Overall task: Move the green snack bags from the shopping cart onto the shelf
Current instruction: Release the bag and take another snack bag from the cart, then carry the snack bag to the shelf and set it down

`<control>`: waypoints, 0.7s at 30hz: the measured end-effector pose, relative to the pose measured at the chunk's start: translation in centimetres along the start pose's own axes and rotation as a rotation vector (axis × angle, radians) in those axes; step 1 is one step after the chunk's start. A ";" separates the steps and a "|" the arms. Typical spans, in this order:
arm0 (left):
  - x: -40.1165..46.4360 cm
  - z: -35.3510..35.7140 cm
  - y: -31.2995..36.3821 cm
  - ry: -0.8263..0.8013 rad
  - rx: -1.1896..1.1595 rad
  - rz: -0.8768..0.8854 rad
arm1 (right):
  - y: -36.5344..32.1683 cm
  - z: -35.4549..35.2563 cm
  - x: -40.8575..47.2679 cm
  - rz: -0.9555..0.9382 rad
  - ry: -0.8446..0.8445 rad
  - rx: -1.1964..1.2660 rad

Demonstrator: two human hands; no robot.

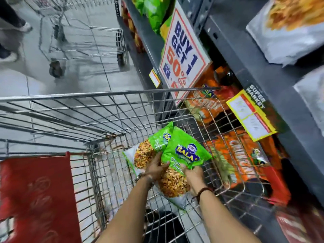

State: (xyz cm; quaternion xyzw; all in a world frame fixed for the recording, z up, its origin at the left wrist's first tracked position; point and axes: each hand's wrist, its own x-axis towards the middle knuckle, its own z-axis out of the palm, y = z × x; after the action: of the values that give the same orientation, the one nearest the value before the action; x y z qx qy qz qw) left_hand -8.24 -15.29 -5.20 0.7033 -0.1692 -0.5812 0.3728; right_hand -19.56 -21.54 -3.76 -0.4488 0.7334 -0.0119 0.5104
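Here two green snack bags lie overlapped inside the wire shopping cart, each bright green at the top with a blue and yellow logo and a clear window of orange-yellow snack below. Their long axes run from lower left to upper right, green tops toward the shelf. The left hand grips the rear bag; the right hand clasps the front one.

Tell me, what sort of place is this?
Almost certainly a supermarket aisle: a wire shopping cart, a shelf stocked with snack packets, and a "Buy 1 Get 1" sign beside yellow price tags.
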 end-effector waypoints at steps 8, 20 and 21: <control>-6.2 -2.2 4.7 0.012 -0.191 0.039 | -5.6 -4.6 -8.8 -0.257 -0.092 0.051; -21.9 -0.3 12.9 0.134 -0.149 0.545 | -5.2 -12.0 -22.0 -0.703 0.081 0.153; -23.6 0.6 13.5 0.116 -0.138 0.585 | -4.7 -13.1 -23.5 -0.746 0.127 0.188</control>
State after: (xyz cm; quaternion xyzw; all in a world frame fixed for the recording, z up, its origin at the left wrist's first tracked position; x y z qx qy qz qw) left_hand -12.43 -8.61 20.78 0.6297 -0.3032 -0.4184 0.5801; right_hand -24.66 -14.37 22.06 -0.6343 0.5454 -0.2917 0.4637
